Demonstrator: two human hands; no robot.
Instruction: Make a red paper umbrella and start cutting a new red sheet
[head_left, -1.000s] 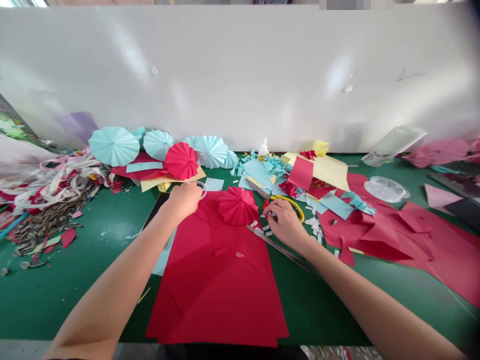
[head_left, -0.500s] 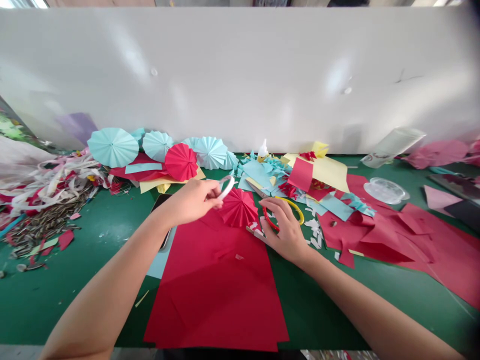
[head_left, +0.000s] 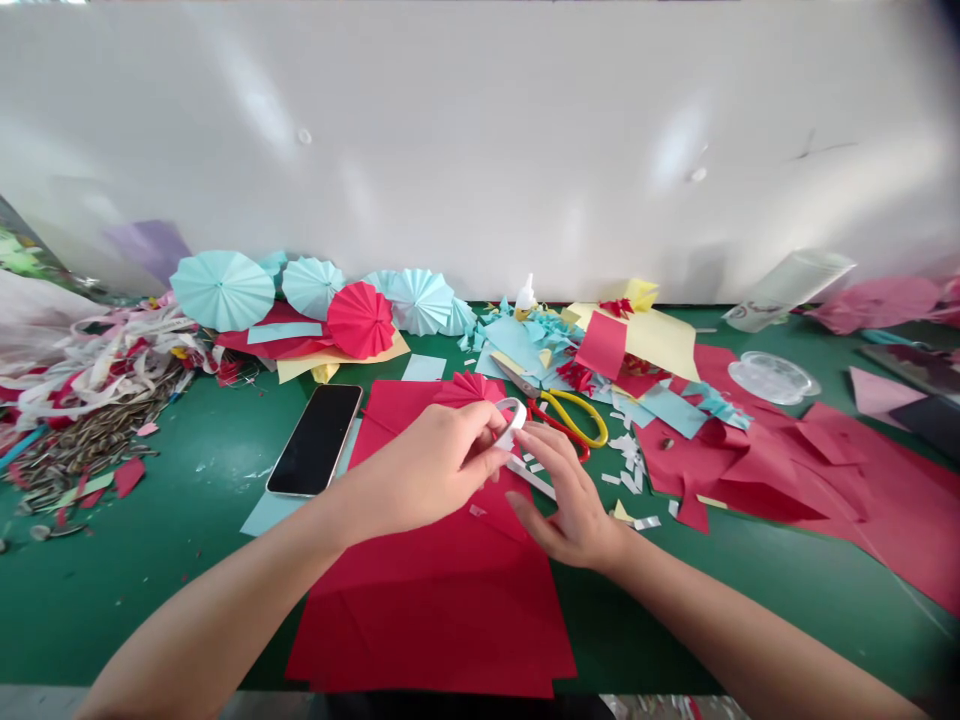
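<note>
My left hand [head_left: 442, 465] pinches a roll of white tape [head_left: 511, 418] above the large red paper sheet [head_left: 442, 600]. A white strip [head_left: 536, 480] runs from the roll toward my right hand [head_left: 566, 495]. My right hand's fingers are spread around the strip, with the index fingertip close to the roll. Behind my left hand lies a red pleated paper fan [head_left: 469, 388], partly hidden. Scissors [head_left: 574, 415] with yellow and red handles rest just beyond my right hand.
A phone [head_left: 315, 440] lies left of the red sheet. Blue pleated rounds [head_left: 223, 290] and a red one [head_left: 360, 320] lean at the back. Paper scraps [head_left: 630, 460], a glue bottle [head_left: 525, 298] and red sheets [head_left: 750, 470] lie to the right.
My left hand has moved right and toward me with the tape roll, uncovering the phone. My right hand has drawn back from the scissors, toward me, and is now beside the roll.
</note>
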